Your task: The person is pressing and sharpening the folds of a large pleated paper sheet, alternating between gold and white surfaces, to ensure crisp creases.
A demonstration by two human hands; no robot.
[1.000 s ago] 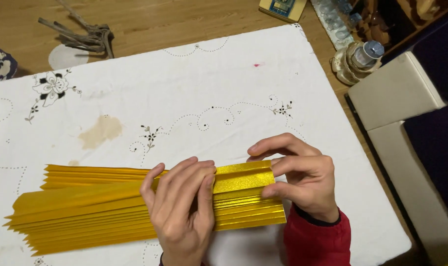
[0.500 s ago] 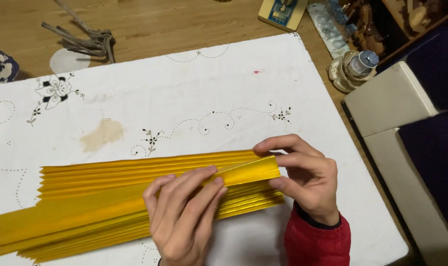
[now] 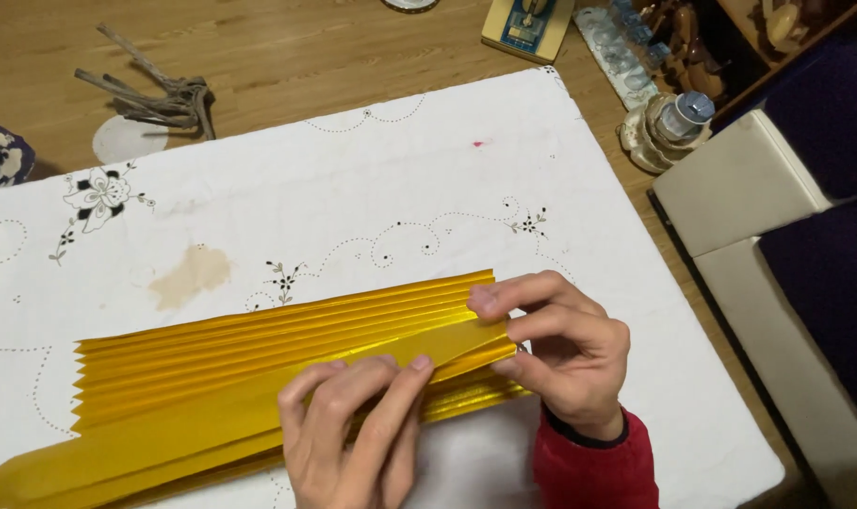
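Two bare hands, one sleeved wrist

A red sleeve with a dark inner cuff is worn at the right hand (image 3: 570, 353); no sleeve is seen at the left hand (image 3: 353, 434). Short, unpainted nails are shown on the fingers (image 3: 419, 363).

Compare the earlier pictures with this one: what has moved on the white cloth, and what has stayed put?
The pleated gold paper has turned a little, its right end now higher, with a long flat strip lifted along its near edge. The left hand has slid its fingertips up onto that fold. The right hand keeps its pinch on the right end. The white cloth, its brown stain and the bundle of twigs are unchanged.
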